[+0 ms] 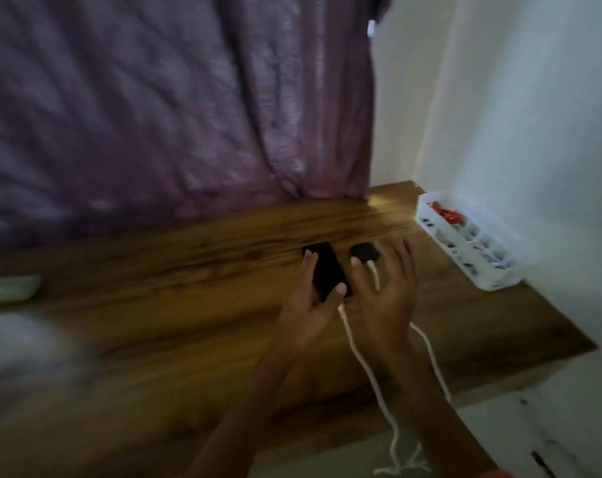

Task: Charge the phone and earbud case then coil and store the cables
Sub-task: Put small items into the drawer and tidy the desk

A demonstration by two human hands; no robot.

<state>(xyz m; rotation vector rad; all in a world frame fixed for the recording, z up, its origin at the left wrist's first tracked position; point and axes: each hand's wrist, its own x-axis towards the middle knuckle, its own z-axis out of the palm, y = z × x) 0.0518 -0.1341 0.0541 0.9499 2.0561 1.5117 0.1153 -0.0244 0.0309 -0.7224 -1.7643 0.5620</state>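
Observation:
A black phone [327, 269] lies flat on the wooden table [189, 270], with a white cable [361, 360] plugged into its near end. Just right of it sits a small black earbud case [361, 251], and a second white cable [430, 353] runs from it. My left hand [309, 308] has its fingers spread over the phone, fingertips at its far end and near end. My right hand [385, 291] hovers with spread fingers over the case and its cable. Both cables trail off the table's front edge. The frame is blurred.
A white plastic basket [479, 274] with small items, some red, stands at the table's right side against the white wall. A purple curtain [171, 115] hangs behind the table. Blurred pale objects lie at the far left.

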